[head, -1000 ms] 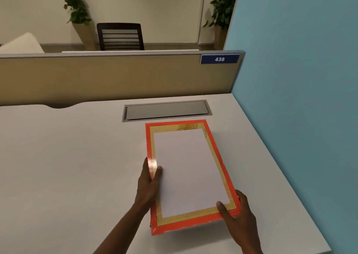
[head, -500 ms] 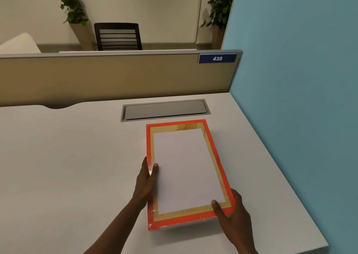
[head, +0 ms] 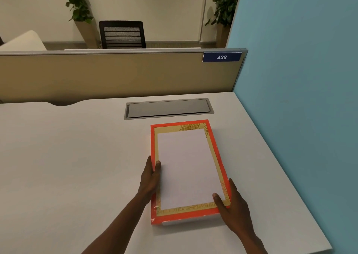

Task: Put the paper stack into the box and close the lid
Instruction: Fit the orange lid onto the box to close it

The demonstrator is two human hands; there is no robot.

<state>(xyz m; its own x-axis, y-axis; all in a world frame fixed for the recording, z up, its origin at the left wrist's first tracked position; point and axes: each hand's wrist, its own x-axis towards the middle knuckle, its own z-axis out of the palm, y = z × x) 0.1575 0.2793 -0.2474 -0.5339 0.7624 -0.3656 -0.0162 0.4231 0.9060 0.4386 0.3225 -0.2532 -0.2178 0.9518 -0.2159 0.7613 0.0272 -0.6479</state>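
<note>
While our left hand (head: 150,178) clasps the long left edge of the orange box (head: 155,149), its thumb lies over the rim onto the white paper stack (head: 186,168) and its fingers press the outer side wall. Our right hand (head: 232,207) grips the near right corner of the same box, thumb tip resting on the paper's corner, fingers wrapped along the right wall. Both hands are thus closed on the box, not loose. Between our two hands the paper stack lies flat on the box's top face, framed by a gold band with a leaf pattern and the orange border outside that; whether the sheets sit inside an open tray or on a closed lid we cannot tell. Below the near edge, just in front of our right hand, a pale strip shows under the orange wall. Beyond the fingertips of our left hand, the box's far end nearly reaches a grey cable hatch (head: 168,109) set in the white desk (head: 67,157). Farther off stands a tan partition (head: 96,75) bearing a blue plate (head: 222,57) marked 438. To the outside of our right hand rises a blue wall (head: 300,99)
</note>
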